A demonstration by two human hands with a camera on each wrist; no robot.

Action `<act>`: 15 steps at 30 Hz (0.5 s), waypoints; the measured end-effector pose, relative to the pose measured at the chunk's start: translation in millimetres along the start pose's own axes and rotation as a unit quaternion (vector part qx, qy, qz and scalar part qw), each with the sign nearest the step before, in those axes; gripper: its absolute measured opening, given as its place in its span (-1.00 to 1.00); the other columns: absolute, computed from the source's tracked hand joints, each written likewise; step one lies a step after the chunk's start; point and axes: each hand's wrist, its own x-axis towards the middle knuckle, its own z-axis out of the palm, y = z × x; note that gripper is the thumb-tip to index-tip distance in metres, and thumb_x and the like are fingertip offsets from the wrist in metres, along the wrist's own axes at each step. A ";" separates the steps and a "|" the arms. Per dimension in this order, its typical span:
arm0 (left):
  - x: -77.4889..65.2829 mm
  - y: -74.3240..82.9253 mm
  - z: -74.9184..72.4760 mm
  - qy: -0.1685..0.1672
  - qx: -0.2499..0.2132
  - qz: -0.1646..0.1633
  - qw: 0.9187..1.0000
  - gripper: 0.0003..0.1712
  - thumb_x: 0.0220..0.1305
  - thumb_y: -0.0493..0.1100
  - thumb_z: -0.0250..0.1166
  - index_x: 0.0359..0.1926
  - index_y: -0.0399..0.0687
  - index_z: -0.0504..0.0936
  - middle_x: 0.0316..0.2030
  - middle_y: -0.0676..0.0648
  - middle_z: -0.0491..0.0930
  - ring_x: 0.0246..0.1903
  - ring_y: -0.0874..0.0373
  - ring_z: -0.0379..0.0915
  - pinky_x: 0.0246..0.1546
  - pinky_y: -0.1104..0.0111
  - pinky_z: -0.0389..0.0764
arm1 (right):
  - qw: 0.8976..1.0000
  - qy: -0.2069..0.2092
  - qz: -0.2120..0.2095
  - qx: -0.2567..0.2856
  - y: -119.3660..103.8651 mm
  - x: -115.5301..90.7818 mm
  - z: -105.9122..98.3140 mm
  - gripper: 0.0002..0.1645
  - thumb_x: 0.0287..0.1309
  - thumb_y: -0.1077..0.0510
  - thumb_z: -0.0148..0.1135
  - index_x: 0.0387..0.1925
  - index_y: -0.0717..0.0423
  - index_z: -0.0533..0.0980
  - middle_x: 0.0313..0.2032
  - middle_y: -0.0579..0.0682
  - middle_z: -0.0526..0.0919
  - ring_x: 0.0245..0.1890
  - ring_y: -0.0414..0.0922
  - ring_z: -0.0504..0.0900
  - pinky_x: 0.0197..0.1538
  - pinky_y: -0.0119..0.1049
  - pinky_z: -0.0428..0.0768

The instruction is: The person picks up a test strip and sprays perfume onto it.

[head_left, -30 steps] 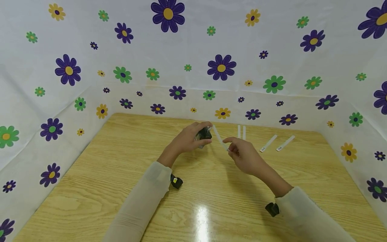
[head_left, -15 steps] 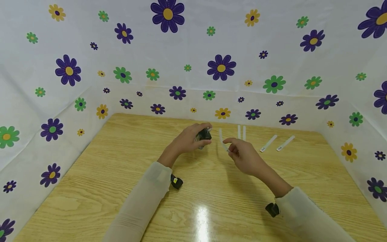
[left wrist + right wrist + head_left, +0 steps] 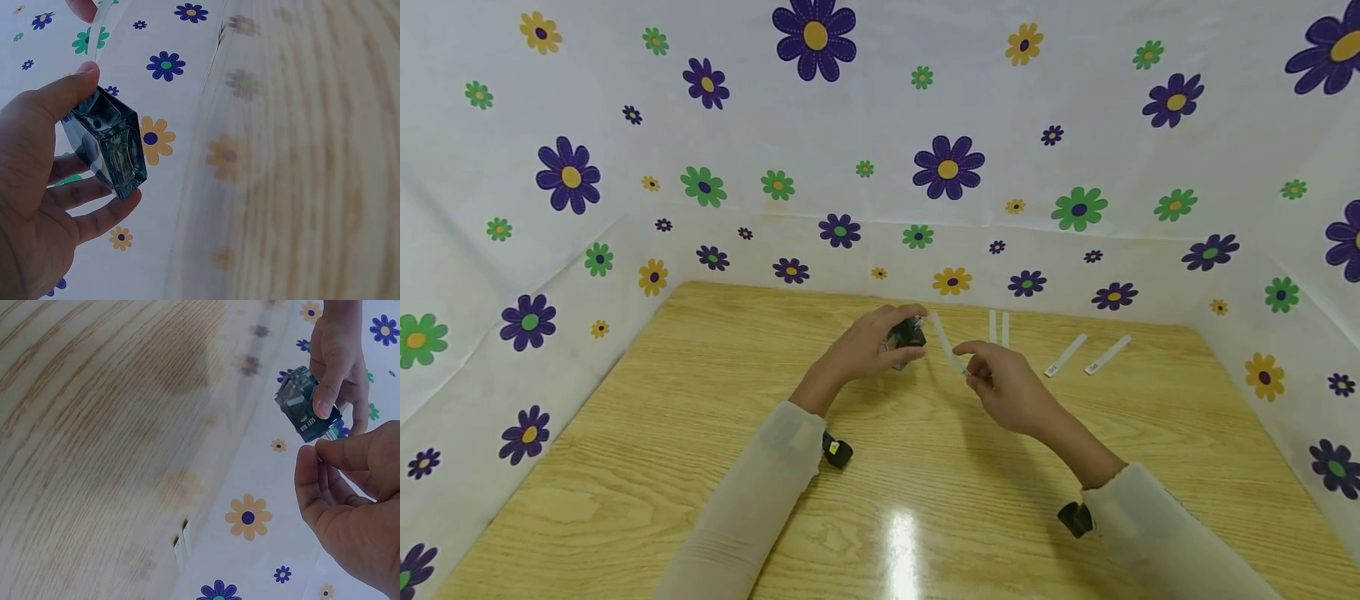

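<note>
My left hand (image 3: 876, 342) grips a dark, see-through glass perfume bottle (image 3: 112, 140) above the table, thumb on one side and fingers on the other. White lettering on the bottle's face shows in the right wrist view. Between thumb and forefinger of my right hand (image 3: 1011, 387) is the lower end of a thin white paper test strip (image 3: 947, 342), which slants up to the left. The strip's upper tip is close to the bottle's top; whether they touch I cannot tell. In the right wrist view, my fingers hide most of the strip.
Two white strips (image 3: 999, 328) lie side by side near the table's back edge. Further right are two more slanted strips (image 3: 1107, 355) with small printed labels. A white flower-patterned cloth (image 3: 865, 133) encloses the wooden table (image 3: 880, 450) at the back and sides.
The strip's upper tip swung right, away from the bottle, half a second ago. Now it leans left towards the bottle again. Both hands stay almost where they were.
</note>
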 end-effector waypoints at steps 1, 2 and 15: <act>-0.1 0.2 0.0 0.000 0.000 -0.002 1.000 -0.30 0.40 0.16 0.34 0.47 0.23 0.37 0.21 -0.08 0.54 0.17 -0.02 0.49 0.14 -0.02 0.55 | 1.000 0.000 0.000 0.000 -0.2 0.0 -0.2 -0.55 0.33 0.48 0.19 0.23 0.34 0.50 -0.30 0.04 0.67 -0.31 -0.09 0.67 -0.22 -0.19 0.66; -0.3 0.6 -0.1 -0.001 0.000 -0.004 1.000 -0.30 0.40 0.17 0.34 0.47 0.23 0.36 0.21 -0.08 0.54 0.16 -0.02 0.49 0.13 -0.01 0.55 | 1.000 0.000 0.001 0.000 -0.4 0.0 -0.4 -0.56 0.33 0.48 0.19 0.23 0.34 0.50 -0.30 0.04 0.67 -0.31 -0.09 0.67 -0.22 -0.19 0.66; 1.5 -0.4 0.0 -0.020 -0.007 -0.001 1.000 -0.30 0.42 0.17 0.31 0.49 0.17 0.36 0.28 -0.07 0.52 0.24 -0.01 0.47 0.22 0.00 0.50 | 1.000 0.006 -0.004 -0.003 0.0 -0.4 -1.3 -0.56 0.32 0.49 0.20 0.22 0.32 0.51 -0.30 0.03 0.66 -0.32 -0.11 0.65 -0.24 -0.21 0.65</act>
